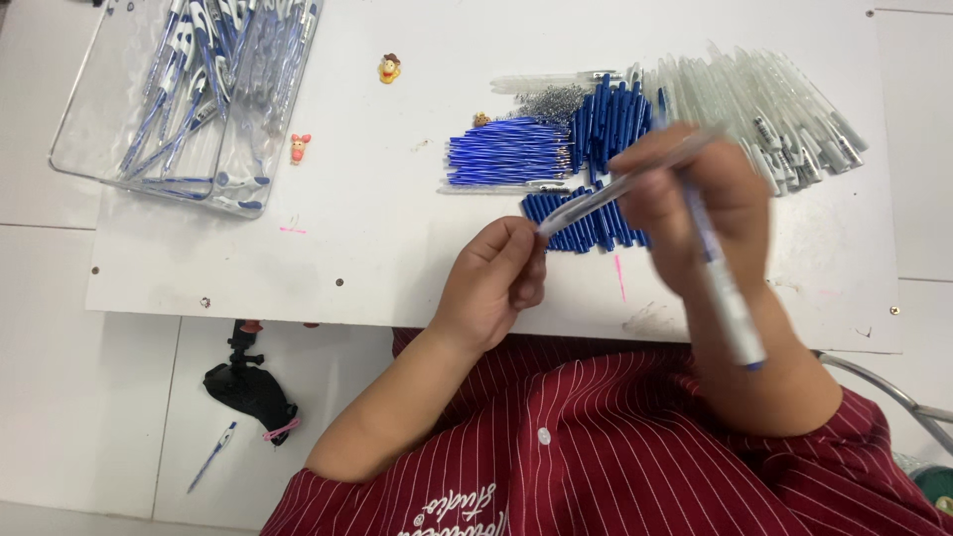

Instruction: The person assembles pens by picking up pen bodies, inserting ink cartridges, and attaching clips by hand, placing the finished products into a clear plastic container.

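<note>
My left hand [499, 276] pinches the tip of a clear pen barrel [596, 197] that slants up to the right. My right hand [695, 213] grips the other end of that barrel, and a finished blue-and-white pen [730, 298] also lies in this hand, pointing down toward my chest. Both hands hover over the near edge of the white board [377, 228]. Behind them lie blue refills [506, 151], blue pen caps [608, 124], another row of blue parts [586, 223], small metal springs [552, 101] and a heap of clear barrels [774, 109].
A clear plastic tray [99, 164] at the far left holds several assembled pens [213, 60]. Two small toy figures [389, 68] [299, 148] sit on the board. On the floor below lie a black object [250, 389] and a stray pen [212, 456].
</note>
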